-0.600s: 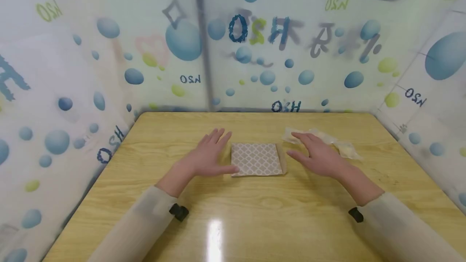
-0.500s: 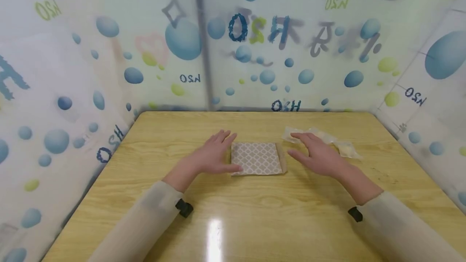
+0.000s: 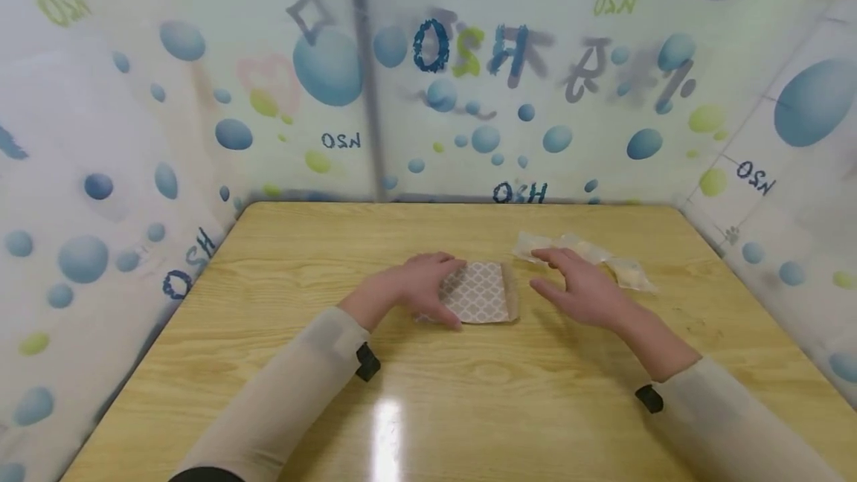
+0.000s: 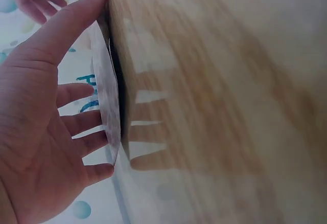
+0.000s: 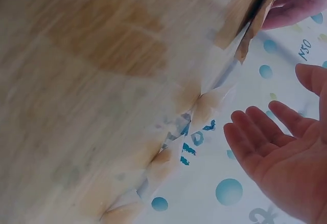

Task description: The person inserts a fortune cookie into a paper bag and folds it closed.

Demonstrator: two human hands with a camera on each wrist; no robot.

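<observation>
A flat paper bag (image 3: 478,292) with a white lattice pattern lies on the wooden table, its plain brown flap on the right side. My left hand (image 3: 425,288) is over the bag's left part, fingers spread and fairly straight, thumb by the near edge. In the left wrist view, the fingertips (image 4: 104,170) meet the bag (image 4: 106,91) or hover just by it; which one I cannot tell. To the right of the bag, my right hand (image 3: 589,292) hovers with relaxed fingers and holds nothing. Behind it lie small clear packets (image 3: 629,274) with pale contents, partly hidden by that hand.
The wood-grain table (image 3: 428,393) reaches back to a wall covering (image 3: 576,95) printed with blue and green dots and letters. Similar coverings stand at the left and right sides. Lamp glare (image 3: 387,437) shows on the near tabletop.
My left hand has moved right, from the bag's left edge onto its left part. The right hand has stayed almost in place. The head view has shifted slightly.
</observation>
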